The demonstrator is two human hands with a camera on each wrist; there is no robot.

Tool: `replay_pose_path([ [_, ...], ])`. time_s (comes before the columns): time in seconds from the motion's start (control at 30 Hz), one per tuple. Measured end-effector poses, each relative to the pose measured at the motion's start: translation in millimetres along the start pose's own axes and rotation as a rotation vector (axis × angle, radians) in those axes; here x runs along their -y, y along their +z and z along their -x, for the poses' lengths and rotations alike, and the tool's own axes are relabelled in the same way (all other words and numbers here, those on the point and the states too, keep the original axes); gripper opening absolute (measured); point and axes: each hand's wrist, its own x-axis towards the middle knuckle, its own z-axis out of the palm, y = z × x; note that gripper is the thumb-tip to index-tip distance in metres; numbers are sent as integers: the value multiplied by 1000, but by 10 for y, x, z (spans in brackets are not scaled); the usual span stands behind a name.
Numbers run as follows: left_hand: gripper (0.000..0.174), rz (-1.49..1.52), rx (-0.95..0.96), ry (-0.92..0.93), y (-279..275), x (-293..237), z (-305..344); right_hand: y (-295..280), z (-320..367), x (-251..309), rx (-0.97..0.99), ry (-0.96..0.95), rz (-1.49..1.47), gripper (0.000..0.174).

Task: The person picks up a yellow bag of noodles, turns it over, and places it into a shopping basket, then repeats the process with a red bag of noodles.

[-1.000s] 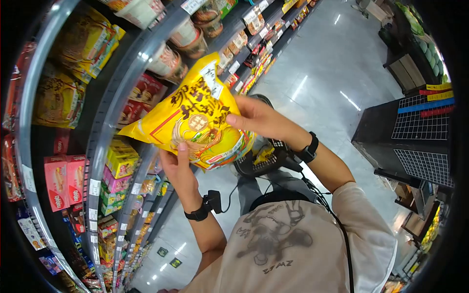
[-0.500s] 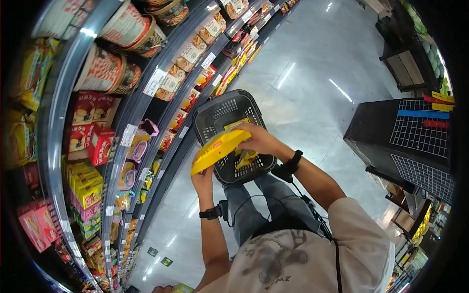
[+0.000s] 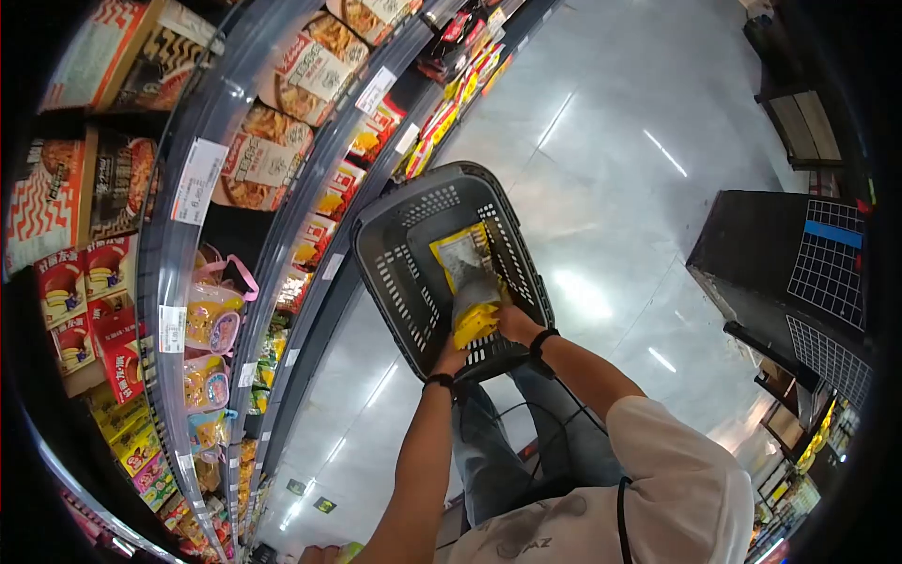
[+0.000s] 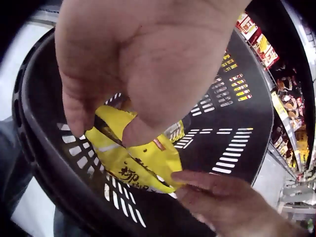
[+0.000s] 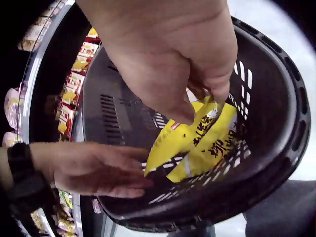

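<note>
The right hand (image 5: 168, 54) pinches the top edge of a yellow plastic packet with dark printed characters (image 5: 197, 143) between thumb and fingertips. The left hand (image 4: 148, 59) grips the opposite edge of the same packet, thumb on one face and fingers on the other. Neither hand is spread. Each is narrowed onto its edge of the film. In the head view both hands sit low at the near end of a dark grey slotted plastic shopping basket (image 3: 376, 273). The right hand (image 3: 517, 324) is just beside the left hand (image 3: 454, 357), and the packet (image 3: 474, 320) hangs between them, inside the basket's walls. From the left wrist view the packet (image 4: 138, 158) hangs tilted against the near wall. I cannot tell whether it touches the basket's bottom. Deeper in the basket there seems to be a second yellow-edged packet (image 3: 460, 254), though the two are hard to tell apart.

Judging from this, the step in hand is lowering the packet into the basket. The next move calls for setting it flat, loosening both pinches, and lifting the hands out over the rim without snagging the film.

Under the basket is a pale glossy tiled floor (image 3: 601, 188). Left of the basket run store shelves (image 3: 282, 230) stocked with boxed and bagged food.
</note>
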Motion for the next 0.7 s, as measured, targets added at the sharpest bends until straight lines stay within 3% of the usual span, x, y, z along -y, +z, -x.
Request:
replay_pose_path([
  [0.07,62,-33,32,-22,91,121,-43,90,231,60,-84,-21,134,31],
  [0.1,59,-71,44,-24,92,173,-95,45,315,171,4,187,29,27],
  [0.2,54,-108,22,-3,99,339,-82,-205,518,382,117,151,-91,26],
  [0.23,45,-138,68,47,70,441,-156,-113,487,153,261,34,-11,25],
  [0.33,29,-266,-9,252,-68,318,135,-683,577,522,258,227,-142,18],
  [0.4,28,151,128,62,-193,263,282,-735,500,318,23,273,-353,16],
  [0.43,29,145,126,-6,-346,44,458,-1049,471,450,61,286,-533,19],
  [0.47,31,-41,51,137,-445,-191,796,-1364,512,632,101,310,-716,23],
  [0.53,35,-297,-117,341,-615,-466,1146,-1728,523,902,-19,384,-1052,33],
  [0.57,34,-224,-98,400,-763,-679,1412,-1918,605,963,33,193,-1312,41],
  [0.67,29,203,-6,486,-1191,-1096,1993,-2278,728,1624,-34,159,-1210,57],
  [0.7,27,379,39,494,-1317,-1173,2151,-2382,699,1961,-40,319,-1112,64],
])
